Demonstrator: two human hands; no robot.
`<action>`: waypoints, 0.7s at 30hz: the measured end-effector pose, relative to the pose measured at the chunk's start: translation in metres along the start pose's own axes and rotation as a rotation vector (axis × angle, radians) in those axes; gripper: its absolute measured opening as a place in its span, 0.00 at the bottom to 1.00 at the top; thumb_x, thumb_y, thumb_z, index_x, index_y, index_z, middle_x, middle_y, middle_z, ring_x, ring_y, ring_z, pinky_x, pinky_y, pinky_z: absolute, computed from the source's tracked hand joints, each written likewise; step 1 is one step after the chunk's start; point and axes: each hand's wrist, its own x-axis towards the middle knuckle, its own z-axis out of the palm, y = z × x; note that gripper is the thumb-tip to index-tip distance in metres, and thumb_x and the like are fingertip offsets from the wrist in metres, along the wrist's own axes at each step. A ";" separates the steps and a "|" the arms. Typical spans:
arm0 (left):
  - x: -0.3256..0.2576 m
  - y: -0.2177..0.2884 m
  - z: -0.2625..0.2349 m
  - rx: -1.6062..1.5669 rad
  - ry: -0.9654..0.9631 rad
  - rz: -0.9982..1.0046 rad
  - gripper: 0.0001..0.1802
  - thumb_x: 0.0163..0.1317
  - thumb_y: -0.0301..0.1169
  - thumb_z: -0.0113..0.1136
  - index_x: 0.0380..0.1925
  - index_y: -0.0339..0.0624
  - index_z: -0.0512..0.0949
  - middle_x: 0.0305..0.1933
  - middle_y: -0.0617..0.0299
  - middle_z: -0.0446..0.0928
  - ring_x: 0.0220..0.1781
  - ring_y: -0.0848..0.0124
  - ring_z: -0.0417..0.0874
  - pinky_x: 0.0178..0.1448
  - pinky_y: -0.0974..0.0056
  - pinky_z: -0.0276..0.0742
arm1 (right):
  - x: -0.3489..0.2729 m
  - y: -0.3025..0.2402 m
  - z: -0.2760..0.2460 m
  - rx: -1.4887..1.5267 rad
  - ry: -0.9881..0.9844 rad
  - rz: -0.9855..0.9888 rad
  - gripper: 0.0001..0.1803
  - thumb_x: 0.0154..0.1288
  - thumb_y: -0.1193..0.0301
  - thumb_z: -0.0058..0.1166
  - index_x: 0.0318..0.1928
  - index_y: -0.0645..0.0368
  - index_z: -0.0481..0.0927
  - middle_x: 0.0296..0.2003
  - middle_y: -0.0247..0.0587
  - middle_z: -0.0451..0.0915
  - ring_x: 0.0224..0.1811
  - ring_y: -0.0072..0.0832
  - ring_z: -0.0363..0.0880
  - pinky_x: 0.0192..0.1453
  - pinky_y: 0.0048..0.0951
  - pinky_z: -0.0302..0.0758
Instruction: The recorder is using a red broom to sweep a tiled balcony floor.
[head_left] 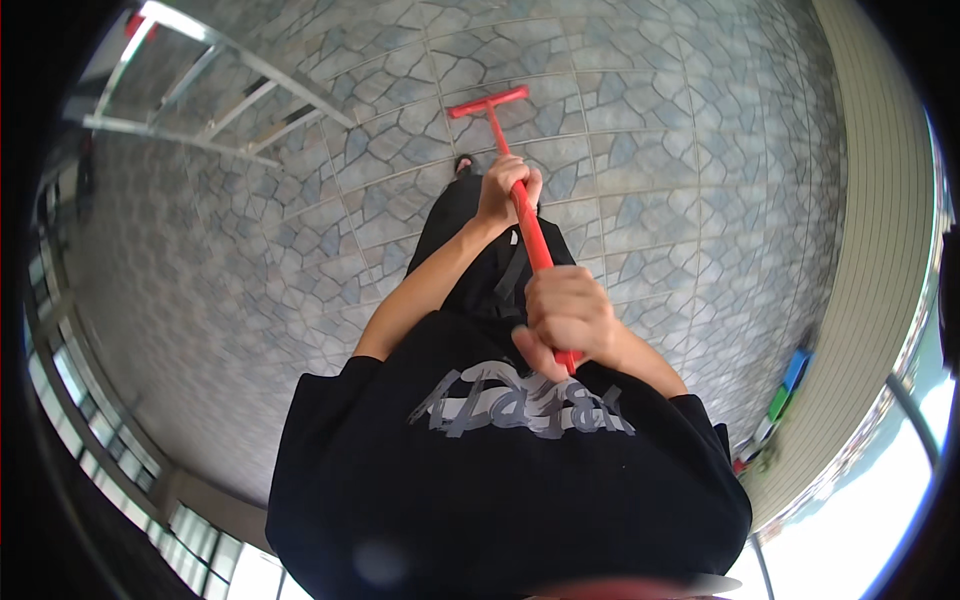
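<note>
Both hands clenched the red squeegee handle [530,235] — left hand [508,190] nearer the floor head [488,101], right hand [568,315] at chest.

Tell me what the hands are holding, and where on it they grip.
Both grip a red long-handled floor tool by its shaft: the left hand lower toward the crossbar head, the right hand near the upper end.

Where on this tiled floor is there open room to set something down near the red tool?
Bare tiled floor lies to the right of the red T-headed tool, as far as the ribbed wall. More lies left, between the tool and the metal ladder. It is crowded close in: left hand, right hand and legs fill that strip.
</note>
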 end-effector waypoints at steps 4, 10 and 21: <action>-0.006 0.000 0.004 0.078 0.092 0.040 0.19 0.61 0.20 0.62 0.16 0.39 0.64 0.20 0.52 0.68 0.25 0.51 0.73 0.32 0.52 0.70 | -0.011 -0.007 0.000 -0.048 0.055 -0.058 0.11 0.54 0.81 0.53 0.21 0.57 0.68 0.18 0.36 0.69 0.16 0.36 0.70 0.22 0.35 0.68; -0.011 -0.088 -0.031 -0.066 -0.413 0.137 0.19 0.59 0.29 0.69 0.16 0.41 0.69 0.22 0.52 0.73 0.30 0.49 0.77 0.38 0.48 0.73 | -0.061 0.057 0.066 -0.321 0.294 0.181 0.18 0.50 0.83 0.59 0.16 0.58 0.62 0.13 0.38 0.61 0.12 0.38 0.61 0.20 0.40 0.55; -0.021 -0.043 -0.102 0.003 -0.332 0.400 0.18 0.56 0.26 0.65 0.13 0.44 0.68 0.19 0.56 0.74 0.25 0.54 0.78 0.37 0.53 0.73 | -0.011 -0.024 0.151 -0.295 0.312 0.131 0.16 0.42 0.86 0.56 0.16 0.57 0.63 0.14 0.38 0.64 0.13 0.36 0.64 0.22 0.35 0.61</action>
